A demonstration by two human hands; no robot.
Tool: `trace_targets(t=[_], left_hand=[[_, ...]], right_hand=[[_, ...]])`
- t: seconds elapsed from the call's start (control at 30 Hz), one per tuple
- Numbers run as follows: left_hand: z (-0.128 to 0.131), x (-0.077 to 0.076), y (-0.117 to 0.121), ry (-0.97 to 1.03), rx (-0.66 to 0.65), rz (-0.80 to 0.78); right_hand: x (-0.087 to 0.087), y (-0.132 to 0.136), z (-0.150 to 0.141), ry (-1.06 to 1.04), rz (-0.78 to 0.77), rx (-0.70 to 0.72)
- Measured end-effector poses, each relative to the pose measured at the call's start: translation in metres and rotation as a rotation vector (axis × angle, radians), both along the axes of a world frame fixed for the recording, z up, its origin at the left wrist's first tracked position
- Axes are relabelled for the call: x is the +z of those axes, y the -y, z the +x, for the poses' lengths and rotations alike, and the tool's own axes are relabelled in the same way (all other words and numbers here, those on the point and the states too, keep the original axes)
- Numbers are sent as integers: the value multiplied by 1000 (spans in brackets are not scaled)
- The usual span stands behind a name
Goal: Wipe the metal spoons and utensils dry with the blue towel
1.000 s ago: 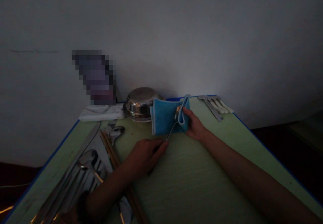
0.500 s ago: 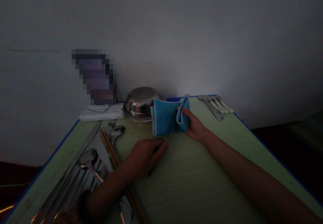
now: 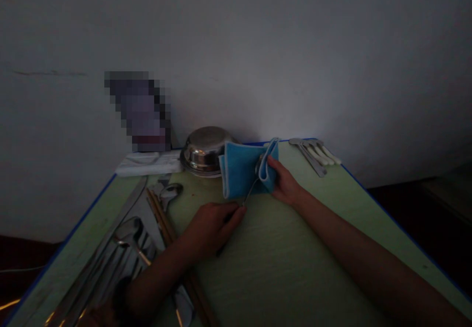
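Observation:
My left hand (image 3: 217,226) is closed round the dark handle of a spoon (image 3: 250,192), whose thin metal neck slants up to the right. Blue cloth (image 3: 241,169) with pale edging is gripped in my right hand (image 3: 285,182), folded over the spoon's head. Part of the rounded metal head shows beside the fold; the rest is hidden in the cloth. Both hands are above the middle of a green table (image 3: 280,248).
Left of my arm lie a ladle (image 3: 129,231), a slotted turner (image 3: 121,263), wooden chopsticks (image 3: 162,214) and a smaller spoon (image 3: 171,192). An upturned metal bowl (image 3: 208,145) is by the wall, beside white folded material (image 3: 147,164) and a blurred-out upright object (image 3: 142,113). White-handled cutlery (image 3: 317,155) lies far right.
The cloth has shifted slightly at my right hand, and a little more of the spoon's head shows beside the fold. My left hand has barely moved.

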State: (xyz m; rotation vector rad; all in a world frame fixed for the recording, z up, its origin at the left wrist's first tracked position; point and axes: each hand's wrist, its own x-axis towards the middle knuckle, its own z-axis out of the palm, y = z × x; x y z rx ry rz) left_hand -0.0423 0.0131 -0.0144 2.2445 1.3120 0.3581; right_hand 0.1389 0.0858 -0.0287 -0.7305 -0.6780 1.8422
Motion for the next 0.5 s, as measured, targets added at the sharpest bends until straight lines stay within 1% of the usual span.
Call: trace_targets(t=[0.23, 0.5], left_hand=[[1, 3, 0, -9, -3, -9], [1, 3, 1, 13, 1, -10]], right_hand=[[3, 1, -1, 20, -35, 23], [4, 2, -1, 22, -35, 20]])
